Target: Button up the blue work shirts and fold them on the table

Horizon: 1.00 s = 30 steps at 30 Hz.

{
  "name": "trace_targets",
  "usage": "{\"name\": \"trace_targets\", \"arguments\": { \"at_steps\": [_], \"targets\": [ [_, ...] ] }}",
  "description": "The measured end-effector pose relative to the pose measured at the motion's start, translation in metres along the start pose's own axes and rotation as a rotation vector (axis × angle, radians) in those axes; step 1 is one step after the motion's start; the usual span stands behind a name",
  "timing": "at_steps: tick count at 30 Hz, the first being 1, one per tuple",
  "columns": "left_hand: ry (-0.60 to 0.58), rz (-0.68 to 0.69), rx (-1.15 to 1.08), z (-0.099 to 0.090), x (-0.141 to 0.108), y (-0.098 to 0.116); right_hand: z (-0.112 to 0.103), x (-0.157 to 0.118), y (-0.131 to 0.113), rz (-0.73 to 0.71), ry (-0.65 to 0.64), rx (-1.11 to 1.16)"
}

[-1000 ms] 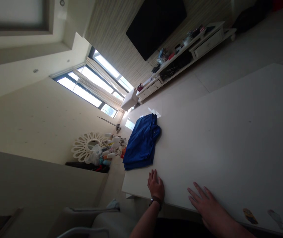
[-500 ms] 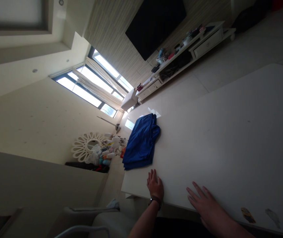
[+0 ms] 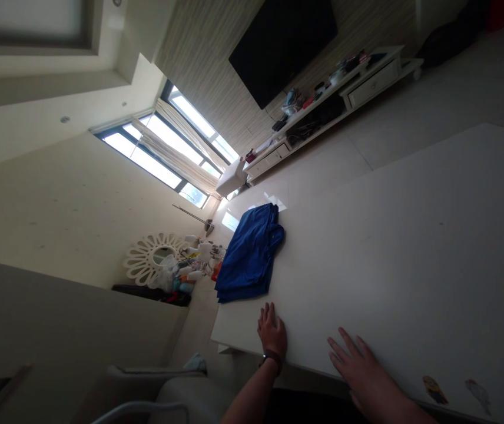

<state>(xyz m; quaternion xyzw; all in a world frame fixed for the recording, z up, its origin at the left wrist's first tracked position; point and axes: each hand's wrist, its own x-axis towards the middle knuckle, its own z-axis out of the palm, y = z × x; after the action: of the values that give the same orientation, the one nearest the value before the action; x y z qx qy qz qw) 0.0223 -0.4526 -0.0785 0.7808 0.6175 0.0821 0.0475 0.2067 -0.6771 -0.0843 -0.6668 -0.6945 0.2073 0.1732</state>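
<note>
A folded blue garment [image 3: 248, 253] lies on the left end of the white table [image 3: 388, 253], its layers stacked and a small loop of cloth sticking out on its right side. My left hand [image 3: 272, 331], with a dark band on the wrist, rests on the tabletop just below the garment, apart from it. Its fingers are stretched out and hold nothing. Farther right, my right hand [image 3: 361, 364] lies flat by the table's near edge with its fingers spread, also holding nothing.
Two stickers, one a yellow figure [image 3: 435, 390], are on the table near its close edge. A grey chair [image 3: 176, 400] stands at the lower left. Beyond the table are a white TV cabinet [image 3: 373, 85] with clutter, a television [image 3: 285, 50] and a petal-framed mirror [image 3: 139, 259].
The whole view has shifted slightly. Both hands stay resting on the table in nearly the same places, and the blue garment has not moved on it.
</note>
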Motion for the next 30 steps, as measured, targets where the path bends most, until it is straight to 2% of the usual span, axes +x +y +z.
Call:
{"name": "trace_targets", "arguments": {
  "at_steps": [11,30],
  "targets": [
    [-0.013,-0.01,0.005,-0.003,0.0,0.003,0.009,0.002,0.001,0.007,0.011,-0.004],
    [-0.013,-0.006,0.021,-0.002,0.0,0.002,-0.002,0.002,0.0,0.01,-0.029,0.015]
  ]
}}
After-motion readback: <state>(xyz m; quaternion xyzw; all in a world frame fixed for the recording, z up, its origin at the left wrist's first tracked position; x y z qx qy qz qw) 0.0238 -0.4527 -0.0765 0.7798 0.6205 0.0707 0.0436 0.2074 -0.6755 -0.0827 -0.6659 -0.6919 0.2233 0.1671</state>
